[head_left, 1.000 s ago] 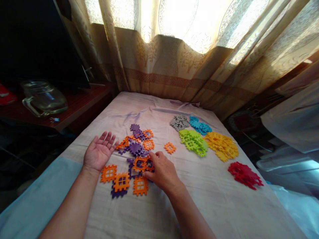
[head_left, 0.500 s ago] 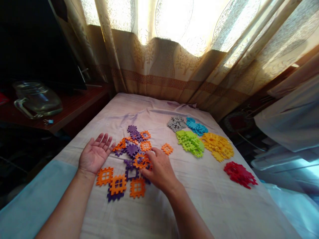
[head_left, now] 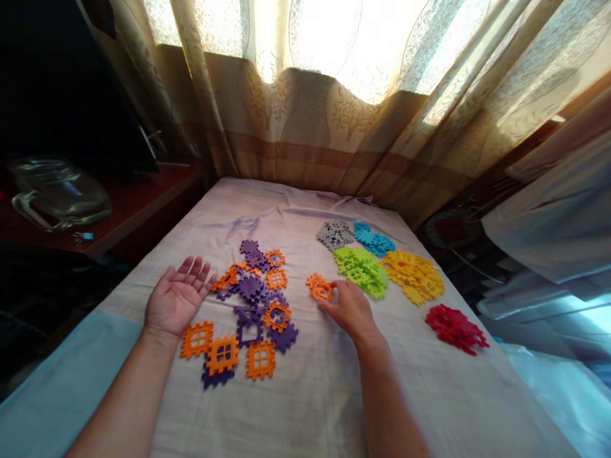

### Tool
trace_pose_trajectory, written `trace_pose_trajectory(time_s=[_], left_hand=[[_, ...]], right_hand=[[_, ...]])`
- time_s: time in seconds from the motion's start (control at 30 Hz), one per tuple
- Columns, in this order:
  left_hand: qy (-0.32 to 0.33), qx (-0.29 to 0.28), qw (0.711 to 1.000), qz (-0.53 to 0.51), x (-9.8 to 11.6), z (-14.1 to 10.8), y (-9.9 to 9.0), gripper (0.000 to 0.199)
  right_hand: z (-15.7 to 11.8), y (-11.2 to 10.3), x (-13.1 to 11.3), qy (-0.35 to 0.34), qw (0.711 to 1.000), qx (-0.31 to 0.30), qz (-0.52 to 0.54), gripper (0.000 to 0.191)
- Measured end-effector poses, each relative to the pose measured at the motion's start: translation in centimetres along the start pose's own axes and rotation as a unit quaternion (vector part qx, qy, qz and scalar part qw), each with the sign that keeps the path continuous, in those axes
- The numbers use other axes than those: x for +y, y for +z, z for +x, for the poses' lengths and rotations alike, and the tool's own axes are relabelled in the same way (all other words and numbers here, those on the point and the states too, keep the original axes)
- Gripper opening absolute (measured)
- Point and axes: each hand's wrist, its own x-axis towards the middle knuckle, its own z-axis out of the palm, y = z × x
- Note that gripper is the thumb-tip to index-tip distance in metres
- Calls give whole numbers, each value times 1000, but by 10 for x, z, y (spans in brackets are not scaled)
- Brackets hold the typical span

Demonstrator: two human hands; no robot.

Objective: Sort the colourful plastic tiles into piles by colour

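My left hand rests palm up with its fingers stretched out, holding nothing, at the left edge of a mixed heap of orange and purple interlocking tiles. My right hand pinches an orange interlocking tile to the right of that heap. This tile overlaps the spot of another orange one, and their outlines blend together. Orange window-shaped tiles lie nearest me, with a purple tile and a dark purple frame beside them. Further back, purple tiles overlap one another.
Sorted piles lie on the sheet to the right: grey, blue, green, yellow and red. A glass jug stands on the wooden table at left. A curtain hangs behind the bed.
My right hand has moved right from the mixed heap, carrying an orange tile to the single orange one. A purple tile at the heap's right side is now uncovered. My left hand stays in place.
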Motion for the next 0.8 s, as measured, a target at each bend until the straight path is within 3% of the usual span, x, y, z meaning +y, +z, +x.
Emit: trace_pose_trajectory(time_s=[0.37,0.5,0.8], left_hand=[[2,-3,1000,-8,-1,0,-1,25],[3,-3,1000,-5,0,0,-1,30],[5,-6,1000,-3,-1,2,-5,25]], right_hand=[[-4,-7,-8,-3,1000,-4,-20,45],[-10,-13,-20,-52,999,-5,11,47],[-35,-10,-64,-182,976,-108,43,50]])
